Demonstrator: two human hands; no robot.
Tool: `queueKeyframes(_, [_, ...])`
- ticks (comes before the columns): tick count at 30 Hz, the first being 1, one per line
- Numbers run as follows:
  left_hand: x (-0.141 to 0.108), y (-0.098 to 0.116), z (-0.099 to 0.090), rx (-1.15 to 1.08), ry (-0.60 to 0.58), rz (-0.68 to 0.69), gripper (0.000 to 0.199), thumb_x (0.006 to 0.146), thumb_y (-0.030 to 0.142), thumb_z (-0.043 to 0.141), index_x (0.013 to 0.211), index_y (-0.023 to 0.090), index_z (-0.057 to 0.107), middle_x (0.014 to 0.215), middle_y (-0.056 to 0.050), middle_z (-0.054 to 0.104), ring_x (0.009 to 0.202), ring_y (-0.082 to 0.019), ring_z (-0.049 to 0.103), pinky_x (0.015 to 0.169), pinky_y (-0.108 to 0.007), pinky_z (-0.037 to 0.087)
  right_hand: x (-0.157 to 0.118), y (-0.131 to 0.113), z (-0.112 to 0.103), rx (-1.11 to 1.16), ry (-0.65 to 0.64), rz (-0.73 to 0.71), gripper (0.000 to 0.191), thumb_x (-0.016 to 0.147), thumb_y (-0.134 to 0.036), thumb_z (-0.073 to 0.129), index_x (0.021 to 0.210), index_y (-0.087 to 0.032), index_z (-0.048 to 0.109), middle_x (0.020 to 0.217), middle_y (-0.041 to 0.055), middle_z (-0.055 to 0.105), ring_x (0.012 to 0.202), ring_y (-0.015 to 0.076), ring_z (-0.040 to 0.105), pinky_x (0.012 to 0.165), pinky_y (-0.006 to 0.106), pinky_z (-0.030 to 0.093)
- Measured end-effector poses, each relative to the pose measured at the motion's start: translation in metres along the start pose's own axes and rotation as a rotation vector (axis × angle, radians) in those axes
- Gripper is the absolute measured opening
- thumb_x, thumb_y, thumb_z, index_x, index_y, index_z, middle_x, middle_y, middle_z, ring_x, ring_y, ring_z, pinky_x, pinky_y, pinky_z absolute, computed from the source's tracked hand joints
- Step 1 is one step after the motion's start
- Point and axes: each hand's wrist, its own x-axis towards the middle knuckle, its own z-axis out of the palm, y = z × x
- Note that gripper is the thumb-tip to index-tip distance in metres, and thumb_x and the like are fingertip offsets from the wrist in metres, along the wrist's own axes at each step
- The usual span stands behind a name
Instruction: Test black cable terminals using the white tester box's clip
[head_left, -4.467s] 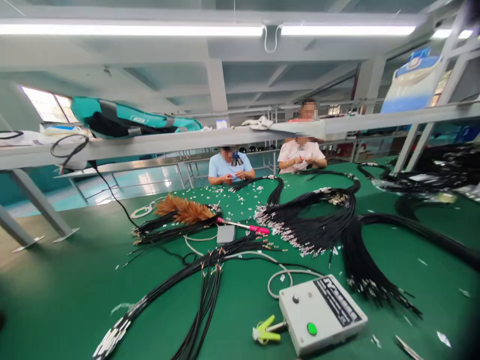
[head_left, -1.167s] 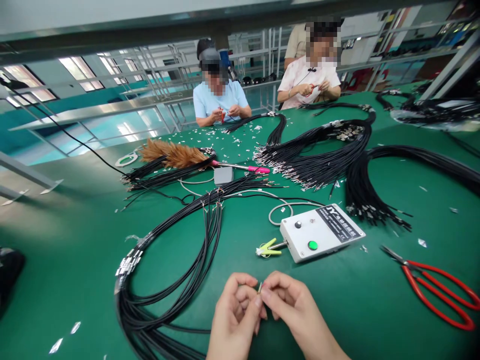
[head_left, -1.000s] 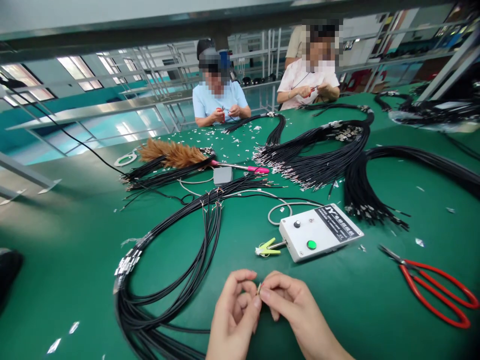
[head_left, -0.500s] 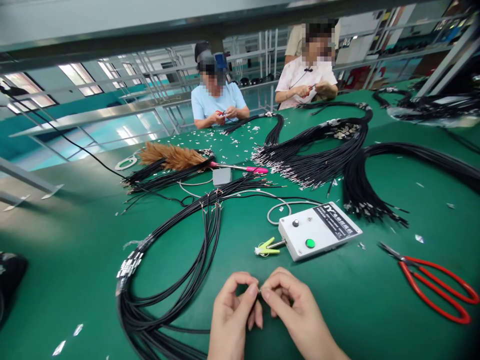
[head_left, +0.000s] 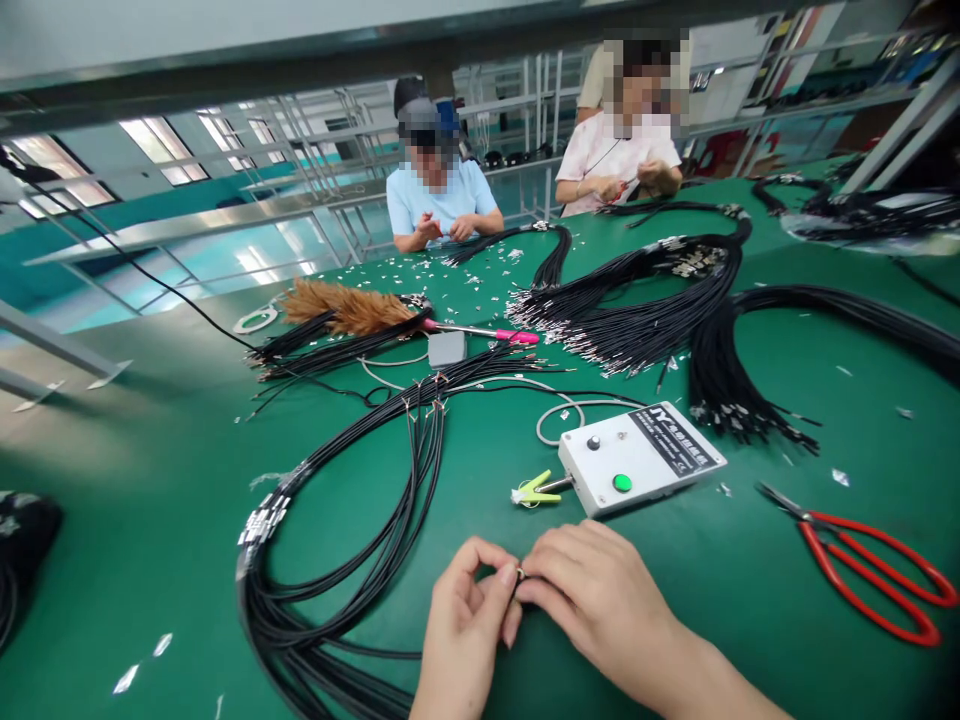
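My left hand (head_left: 471, 615) is closed in a pinch of thumb and forefinger around the end of a black cable, whose length runs out to the left beneath it. Against those fingertips, my right hand (head_left: 596, 590) pinches the small bare wire tip at the cable's end; the fingers cover most of it. Beyond both hands lies a white box (head_left: 637, 455) with a green button and a black knob. A yellow-green clip (head_left: 538, 490) sits on its shaft. Left of my hands, a looped bundle of black cables (head_left: 255, 600) with silvery labels rests on the green tabletop.
Red-handled scissors (head_left: 874, 560) lie at the right. Farther back are more black cable bundles (head_left: 637, 300), a brown fluffy duster (head_left: 352, 310) with a pink handle, and a grey pad (head_left: 447, 350). Two co-workers sit across the table; a metal shelf (head_left: 225, 50) spans above.
My right hand has turned over, its back now facing up, and its fingers press forward at the wire tip. The left hand keeps its pinch. A co-worker's hands across the table have moved apart.
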Motion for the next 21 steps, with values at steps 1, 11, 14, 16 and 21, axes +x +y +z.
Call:
queueKeyframes(1, [0.0, -0.001, 0.0, 0.027, -0.024, -0.004, 0.036, 0.082, 0.049, 0.069, 0.077, 0.016, 0.055, 0.053, 0.009, 0.043, 0.043, -0.005, 0.034, 0.045, -0.019, 0.022, 0.002, 0.0, -0.002, -0.042, -0.018, -0.065, 0.021, 0.098, -0.025, 0.048, 0.082, -0.021, 0.061, 0.076, -0.0007, 0.066, 0.069, 0.0164, 0.056, 0.065, 0.031, 0.031])
queueKeyframes(11, [0.019, 0.018, 0.009, 0.142, 0.054, 0.039, 0.037, 0.076, 0.051, 0.068, 0.071, 0.019, 0.05, 0.045, 0.012, 0.033, 0.041, -0.006, 0.028, 0.041, -0.018, 0.017, 0.029, 0.023, -0.03, -0.39, 0.062, -0.069, 0.005, 0.09, -0.023, 0.063, 0.094, -0.021, 0.064, 0.097, 0.0016, 0.071, 0.092, 0.0197, 0.059, 0.076, 0.033, 0.031])
queueKeyframes(14, [0.034, 0.024, 0.01, 0.154, 0.08, 0.055, 0.035, 0.072, 0.048, 0.068, 0.068, 0.02, 0.048, 0.044, 0.012, 0.035, 0.038, -0.006, 0.03, 0.04, -0.017, 0.018, 0.047, 0.033, -0.026, -0.544, -0.016, -0.071, 0.021, 0.077, -0.023, 0.078, 0.094, -0.019, 0.065, 0.1, 0.0043, 0.072, 0.097, 0.0234, 0.059, 0.079, 0.036, 0.031])
queueKeyframes(16, [0.041, 0.024, 0.01, 0.161, 0.094, 0.067, 0.033, 0.072, 0.046, 0.067, 0.067, 0.02, 0.048, 0.044, 0.012, 0.034, 0.037, -0.006, 0.029, 0.04, -0.017, 0.018, 0.054, 0.039, -0.02, -0.567, -0.048, -0.088, 0.013, 0.077, -0.018, 0.077, 0.082, -0.018, 0.065, 0.087, 0.0033, 0.072, 0.09, 0.0225, 0.06, 0.076, 0.036, 0.031])
queueKeyframes(21, [0.054, 0.017, 0.008, 0.186, 0.118, 0.083, 0.029, 0.071, 0.042, 0.066, 0.067, 0.02, 0.048, 0.044, 0.013, 0.033, 0.035, -0.005, 0.03, 0.039, -0.017, 0.019, 0.057, 0.046, -0.015, -0.593, -0.081, -0.109, 0.017, 0.083, -0.014, 0.07, 0.069, -0.019, 0.063, 0.072, 0.0002, 0.068, 0.079, 0.0184, 0.058, 0.076, 0.036, 0.03])
